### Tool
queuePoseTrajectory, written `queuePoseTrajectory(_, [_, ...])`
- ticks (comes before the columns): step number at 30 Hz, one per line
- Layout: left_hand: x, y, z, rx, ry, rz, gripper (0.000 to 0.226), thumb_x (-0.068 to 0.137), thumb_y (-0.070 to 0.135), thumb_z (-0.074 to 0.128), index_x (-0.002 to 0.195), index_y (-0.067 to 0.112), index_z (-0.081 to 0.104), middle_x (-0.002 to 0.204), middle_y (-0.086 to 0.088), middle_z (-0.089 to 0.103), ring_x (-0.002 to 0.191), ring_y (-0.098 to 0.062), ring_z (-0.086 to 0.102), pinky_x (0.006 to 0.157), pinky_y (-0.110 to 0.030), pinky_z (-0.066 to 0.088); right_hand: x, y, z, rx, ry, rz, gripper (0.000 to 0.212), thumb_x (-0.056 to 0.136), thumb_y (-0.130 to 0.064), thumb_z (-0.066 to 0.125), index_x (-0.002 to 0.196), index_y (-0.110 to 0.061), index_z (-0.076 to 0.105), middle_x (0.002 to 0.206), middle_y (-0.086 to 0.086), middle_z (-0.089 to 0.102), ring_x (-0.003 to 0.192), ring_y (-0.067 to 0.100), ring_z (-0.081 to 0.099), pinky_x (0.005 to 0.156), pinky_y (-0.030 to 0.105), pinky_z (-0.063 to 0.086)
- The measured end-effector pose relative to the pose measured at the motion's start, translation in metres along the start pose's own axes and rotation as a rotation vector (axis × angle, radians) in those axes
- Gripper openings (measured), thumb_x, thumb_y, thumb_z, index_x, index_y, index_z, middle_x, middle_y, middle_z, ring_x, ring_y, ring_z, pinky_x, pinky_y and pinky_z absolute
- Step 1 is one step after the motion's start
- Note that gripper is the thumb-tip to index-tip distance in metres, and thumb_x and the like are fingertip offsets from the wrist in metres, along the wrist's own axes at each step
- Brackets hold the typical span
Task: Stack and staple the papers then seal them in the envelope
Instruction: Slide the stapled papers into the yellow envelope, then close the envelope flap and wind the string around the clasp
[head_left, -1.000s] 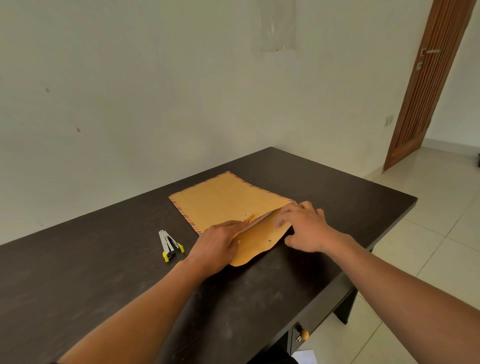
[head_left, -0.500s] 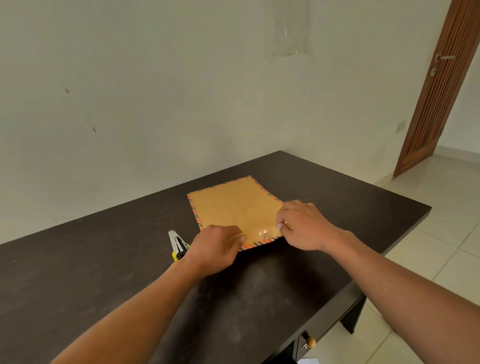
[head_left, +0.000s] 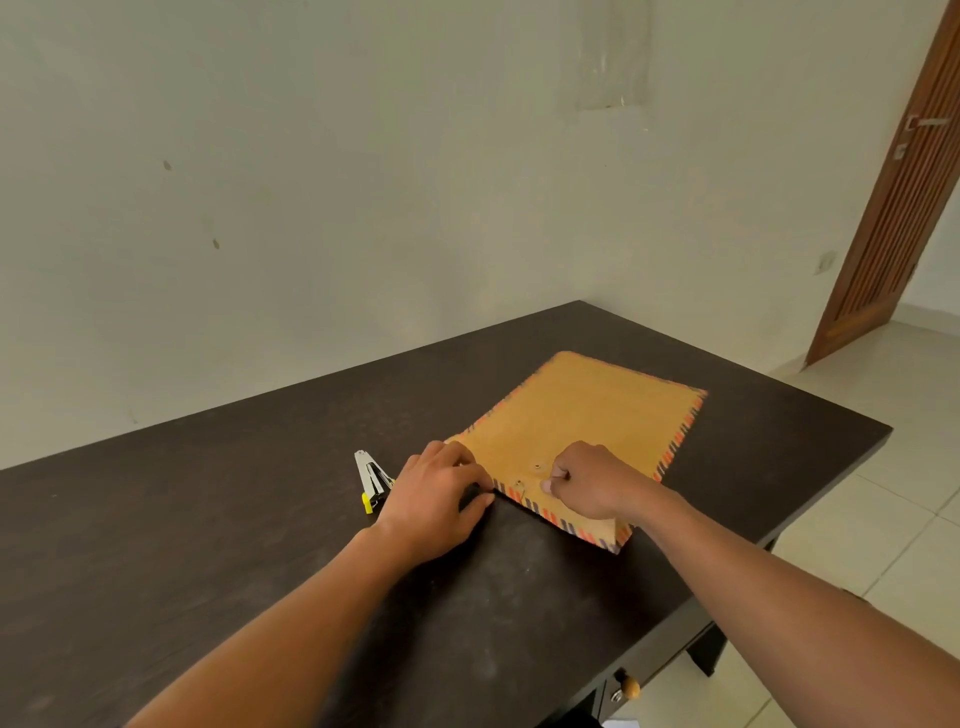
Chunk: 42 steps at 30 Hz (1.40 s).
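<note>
A brown envelope (head_left: 587, 415) with a red-and-blue striped border lies flat on the dark table (head_left: 260, 545), its flap folded down. Two small round clasps show near its front edge. My left hand (head_left: 436, 493) presses flat on the envelope's near left corner. My right hand (head_left: 592, 480) is curled over the flap beside the clasps, its fingertips pinched there; whether they hold a closing string is too small to tell. A silver stapler (head_left: 371, 480) with a yellow end lies just left of my left hand. No papers are visible.
The table's right edge runs close to the envelope, with a drawer knob (head_left: 628, 687) below the front edge. A pale wall stands behind the table. A wooden door (head_left: 893, 208) and tiled floor lie to the right.
The envelope flap, open toward me a second ago, has been folded down flat. My right hand has shifted onto the clasp area and my left hand onto the corner.
</note>
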<state>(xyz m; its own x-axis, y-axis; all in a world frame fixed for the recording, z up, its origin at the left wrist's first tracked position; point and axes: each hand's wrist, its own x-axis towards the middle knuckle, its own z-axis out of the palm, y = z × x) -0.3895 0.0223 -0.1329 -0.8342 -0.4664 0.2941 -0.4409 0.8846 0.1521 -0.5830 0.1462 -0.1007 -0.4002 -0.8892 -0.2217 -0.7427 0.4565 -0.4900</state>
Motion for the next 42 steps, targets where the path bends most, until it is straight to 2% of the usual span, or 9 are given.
queuePoseTrajectory(3, [-0.001,0.008,0.003,-0.062,-0.004,0.017,0.033,0.097,0.049,0.05,0.121,0.035,0.066,0.121,0.01,0.062,0.113,-0.013,0.054,0.096,-0.035,0.047,-0.001,-0.014,0.007,0.281,0.021,0.086,0.04,0.098,-0.021,0.06,0.062,-0.014,0.046,0.064,0.004,0.048,0.063,0.02,0.049,0.064,0.025,0.042])
queuePoseTrajectory(7, [0.0,0.015,0.005,-0.06,-0.074,-0.017,0.048,0.094,0.062,0.042,0.129,0.035,0.061,0.127,0.01,0.061,0.12,-0.013,0.054,0.101,-0.038,0.047,-0.008,-0.032,0.013,0.756,-0.074,0.188,0.007,0.098,-0.002,0.056,0.101,0.001,0.062,0.084,0.016,0.067,0.065,0.024,0.068,0.05,0.034,0.059])
queuePoseTrajectory(9, [0.0,0.014,0.005,-0.012,-0.11,-0.049,0.06,0.09,0.074,0.037,0.13,0.036,0.061,0.132,0.012,0.057,0.124,-0.011,0.051,0.104,-0.038,0.043,-0.001,-0.028,0.012,0.659,0.006,0.175,0.007,0.095,-0.006,0.062,0.102,-0.004,0.062,0.088,0.014,0.069,0.07,0.026,0.072,0.056,0.037,0.062])
queuePoseTrajectory(13, [0.002,0.018,0.005,0.018,-0.126,-0.088,0.065,0.083,0.081,0.044,0.131,0.038,0.058,0.134,0.013,0.052,0.126,-0.012,0.048,0.105,-0.037,0.038,0.011,-0.007,0.0,-0.06,0.272,0.078,0.036,0.085,-0.037,0.073,0.115,-0.028,0.058,0.122,-0.001,0.06,0.117,0.026,0.055,0.092,0.041,0.05])
queuePoseTrajectory(19, [0.009,0.022,0.005,-0.055,-0.126,-0.177,0.046,0.088,0.064,0.056,0.128,0.04,0.056,0.131,0.011,0.053,0.124,-0.015,0.048,0.105,-0.041,0.038,0.009,0.012,-0.003,-0.327,0.12,0.098,0.053,0.09,-0.064,0.052,0.138,-0.04,0.045,0.146,-0.006,0.041,0.138,0.028,0.034,0.104,0.05,0.039])
queuePoseTrajectory(25, [0.016,0.013,0.0,0.025,-0.083,-0.264,0.028,0.099,0.036,0.05,0.121,0.039,0.066,0.129,0.008,0.055,0.12,-0.02,0.051,0.101,-0.041,0.039,0.012,-0.003,-0.002,-0.409,0.094,0.083,0.06,0.088,-0.062,0.058,0.135,-0.025,0.053,0.141,0.005,0.046,0.129,0.035,0.044,0.099,0.044,0.045])
queuePoseTrajectory(29, [0.013,0.015,0.004,0.05,-0.087,-0.256,0.036,0.103,0.039,0.039,0.129,0.034,0.064,0.135,0.008,0.056,0.121,-0.019,0.052,0.102,-0.04,0.038,0.012,-0.014,0.004,-0.333,0.121,0.089,0.046,0.089,-0.055,0.062,0.113,-0.016,0.058,0.119,0.006,0.051,0.093,0.028,0.057,0.062,0.033,0.046])
queuePoseTrajectory(32, [0.01,0.014,0.01,0.05,-0.079,-0.262,0.04,0.104,0.039,0.035,0.135,0.03,0.058,0.141,0.009,0.053,0.128,-0.017,0.05,0.109,-0.039,0.034,0.015,-0.019,0.002,-0.304,0.218,0.061,0.032,0.091,-0.05,0.06,0.096,-0.019,0.062,0.103,0.001,0.06,0.097,0.029,0.06,0.069,0.032,0.043])
queuePoseTrajectory(42, [0.004,0.001,0.011,0.017,-0.074,-0.272,0.041,0.107,0.035,0.033,0.142,0.024,0.052,0.154,0.003,0.046,0.146,-0.02,0.035,0.122,-0.036,0.023,0.062,-0.04,0.023,-0.107,0.458,-0.114,0.027,0.09,-0.044,0.07,0.107,-0.024,0.075,0.117,0.0,0.061,0.111,0.023,0.055,0.084,0.037,0.053])
